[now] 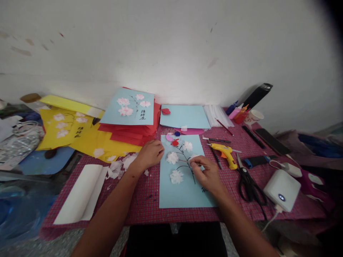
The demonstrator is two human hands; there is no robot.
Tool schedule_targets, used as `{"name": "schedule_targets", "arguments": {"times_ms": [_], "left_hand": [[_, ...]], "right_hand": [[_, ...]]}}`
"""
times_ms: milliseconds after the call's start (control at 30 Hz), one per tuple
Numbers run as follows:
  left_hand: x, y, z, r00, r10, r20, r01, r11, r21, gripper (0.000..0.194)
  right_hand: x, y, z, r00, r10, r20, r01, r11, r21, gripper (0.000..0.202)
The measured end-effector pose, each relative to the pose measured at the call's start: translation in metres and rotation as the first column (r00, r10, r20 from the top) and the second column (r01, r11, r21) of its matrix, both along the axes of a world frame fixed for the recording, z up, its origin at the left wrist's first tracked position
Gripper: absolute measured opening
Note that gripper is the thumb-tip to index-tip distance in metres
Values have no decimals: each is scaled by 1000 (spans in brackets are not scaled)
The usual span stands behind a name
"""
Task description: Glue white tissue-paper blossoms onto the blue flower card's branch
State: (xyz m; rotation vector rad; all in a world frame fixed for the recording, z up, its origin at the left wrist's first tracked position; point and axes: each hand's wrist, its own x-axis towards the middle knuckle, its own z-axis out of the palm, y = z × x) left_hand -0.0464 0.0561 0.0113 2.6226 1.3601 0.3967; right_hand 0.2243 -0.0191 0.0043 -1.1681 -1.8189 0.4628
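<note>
A thin paintbrush (184,161) is pinched in my right hand (206,175), its tip pointing left near a white paper flower. Beneath lies a light blue sheet (174,196) with black painted stems and several crumpled white paper flowers (176,176). My right hand covers part of one flower and some black lettering. My left hand (151,154) rests at the sheet's left edge, fingers curled, with nothing visible in them. Just above the stems are dabs of pink, red (175,142) and dark blue paint.
Left: torn white paper (115,169), a folded white sheet (77,194), yellow paper (63,125), and a finished-looking flower picture (128,107) on red sheets. Right: a yellow glue gun (226,154), black scissors (249,185), paint bottles (238,112), a white charger box (282,191). A wall stands behind.
</note>
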Motion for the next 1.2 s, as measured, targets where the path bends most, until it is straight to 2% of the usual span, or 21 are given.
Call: {"name": "schedule_targets", "arguments": {"times_ms": [333, 967, 1200], "left_hand": [[0, 0, -2, 1000, -1, -8, 1, 1000, -1, 21], [0, 0, -2, 1000, -6, 20, 7, 1000, -2, 20], [0, 1, -2, 1000, -4, -19, 4, 1000, 13, 21]], "right_hand": [[0, 1, 1, 999, -41, -17, 42, 999, 22, 11], [-2, 0, 2, 999, 48, 9, -48, 999, -14, 12], [0, -1, 3, 999, 28, -21, -28, 999, 19, 12]]}}
